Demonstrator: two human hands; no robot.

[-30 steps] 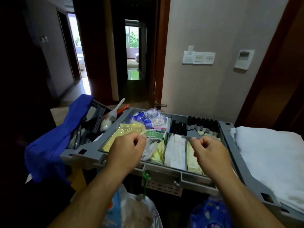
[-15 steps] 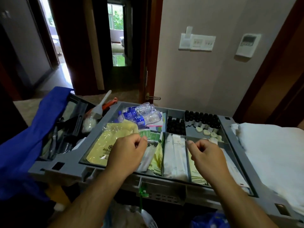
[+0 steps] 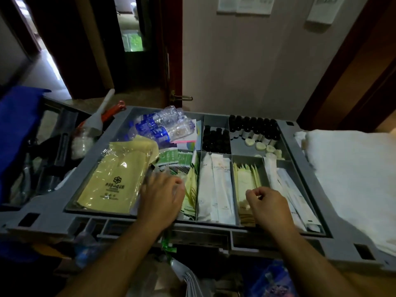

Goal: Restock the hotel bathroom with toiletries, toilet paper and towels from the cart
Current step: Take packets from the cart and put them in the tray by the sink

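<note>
head view: one grey cart tray (image 3: 304,166) split into compartments holds the toiletries. two water bottles (image 3: 162,128) lie at the back, one stack of yellow packets (image 3: 116,181) fills the left bay, and two long white sachets (image 3: 215,185) sit in the middle bay. dark-capped small bottles (image 3: 254,128) stand in rows, too many to count surely. one white towel pile (image 3: 353,179) lies at the right. the left hand (image 3: 161,197) rests on green sachets (image 3: 177,161), fingers loosely spread. the right hand (image 3: 267,205) curls, fingertips pinching at pale yellow sachets (image 3: 243,183). compared with half a second earlier, both hands are lower in the tray and the left fist has loosened.
</note>
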